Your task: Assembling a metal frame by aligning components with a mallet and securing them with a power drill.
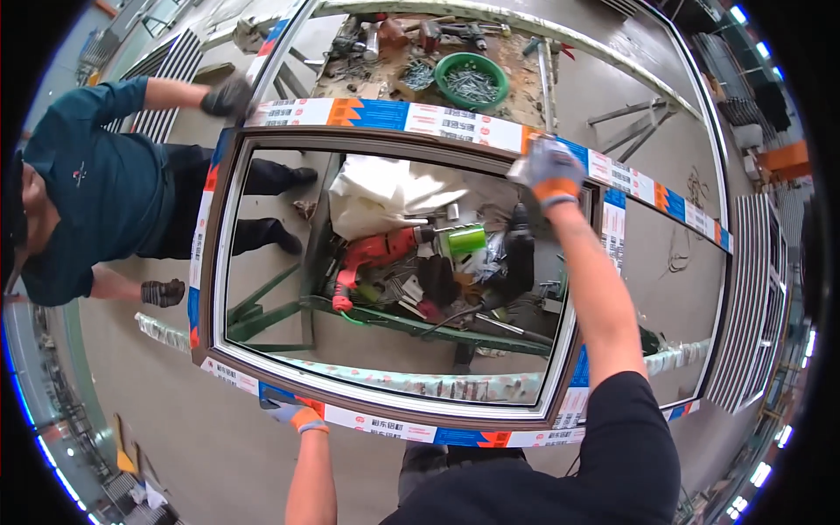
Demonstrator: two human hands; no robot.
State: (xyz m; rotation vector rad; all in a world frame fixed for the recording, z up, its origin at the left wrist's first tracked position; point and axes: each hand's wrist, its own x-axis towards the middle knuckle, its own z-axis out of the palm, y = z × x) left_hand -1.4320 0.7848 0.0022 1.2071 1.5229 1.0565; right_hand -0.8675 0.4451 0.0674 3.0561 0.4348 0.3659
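A large window frame (pixel 350 422) lies flat in front of me, its outer profiles covered with white, blue and orange printed film. Set into it is a brown inner sash frame (pixel 214 289) around a see-through opening. My left hand (pixel 297 415), in a grey and orange glove, is closed on the near edge of the frame, left of the middle. Stretched across to the far rail, near the sash's far right corner, is my right hand (pixel 553 175) in a similar glove. Motion blurs its fingers, and whether it holds the pale thing beside it is unclear.
A co-worker (pixel 105 184) with dark gloves stands at the left, one hand at the frame's far left corner. Below the opening lie a red power drill (pixel 376 254) and other tools. Beyond, a green bowl (pixel 471 80) of screws sits on a workbench. Metal profiles (pixel 748 297) are stacked right.
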